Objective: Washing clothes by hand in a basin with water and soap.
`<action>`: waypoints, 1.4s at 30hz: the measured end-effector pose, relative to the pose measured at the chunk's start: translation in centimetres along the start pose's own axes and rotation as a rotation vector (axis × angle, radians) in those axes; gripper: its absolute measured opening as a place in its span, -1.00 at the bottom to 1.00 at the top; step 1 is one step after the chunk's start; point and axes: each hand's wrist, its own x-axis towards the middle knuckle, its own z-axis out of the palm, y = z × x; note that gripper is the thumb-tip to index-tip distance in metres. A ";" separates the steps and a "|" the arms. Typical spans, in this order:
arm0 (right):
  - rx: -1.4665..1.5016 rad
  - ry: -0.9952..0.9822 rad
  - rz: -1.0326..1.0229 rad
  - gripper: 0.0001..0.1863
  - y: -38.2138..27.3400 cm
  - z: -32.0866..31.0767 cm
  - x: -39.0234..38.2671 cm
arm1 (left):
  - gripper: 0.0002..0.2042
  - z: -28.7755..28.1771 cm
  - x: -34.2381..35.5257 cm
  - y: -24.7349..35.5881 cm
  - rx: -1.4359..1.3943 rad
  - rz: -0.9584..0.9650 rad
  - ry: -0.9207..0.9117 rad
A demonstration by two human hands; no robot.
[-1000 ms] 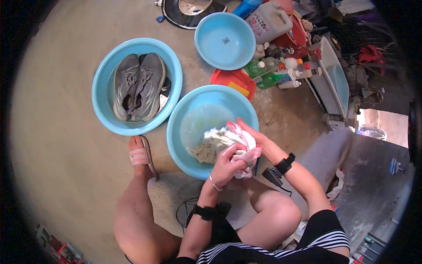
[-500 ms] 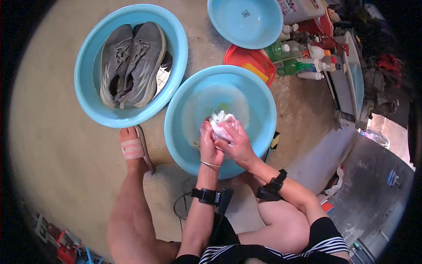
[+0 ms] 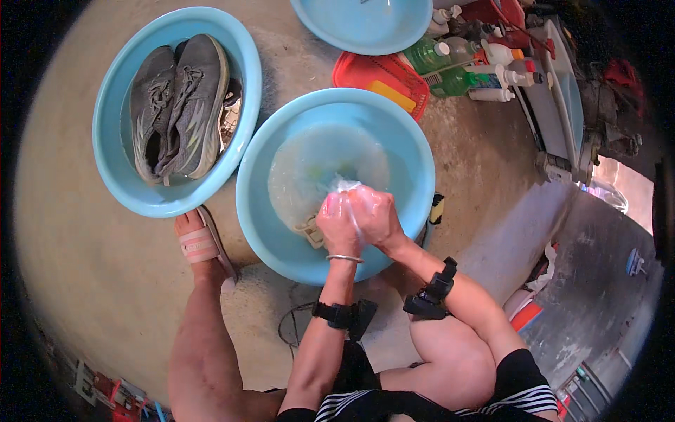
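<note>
Side by side over the light-blue basin (image 3: 247, 169), my left hand (image 3: 339, 226) and my right hand (image 3: 375, 215) are closed tightly around a white wet cloth (image 3: 346, 186). Only a bit of the cloth shows above the knuckles; its exact kind is hidden. Suds run over both hands. Cloudy water stands in the basin below them. A pale, strap-like thing (image 3: 309, 231) lies in the water beside my left hand.
Another blue basin (image 3: 105, 133) at the left holds grey sneakers (image 3: 195, 105) in water. A third blue basin (image 3: 365, 28) stands at the back, next to a red basket (image 3: 355, 70) with a yellow piece (image 3: 391, 96) in it. Several bottles (image 3: 450, 81) lie at the back right.
My hands have closed tighter around the white cloth, so less of it shows. The whole view has shifted, with the basins now further left.
</note>
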 end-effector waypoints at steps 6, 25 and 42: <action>0.485 0.043 0.482 -0.78 2.3 -1.8 1.7 | -0.81 1.1 -1.0 3.7 0.028 -0.101 0.062; -0.259 -0.185 -0.132 -0.46 4.0 -3.4 5.8 | -0.64 -4.9 4.7 0.9 0.738 0.443 0.079; -0.477 -0.019 0.098 -0.74 5.3 -7.8 1.8 | -0.81 -5.5 2.5 6.6 0.301 0.093 0.129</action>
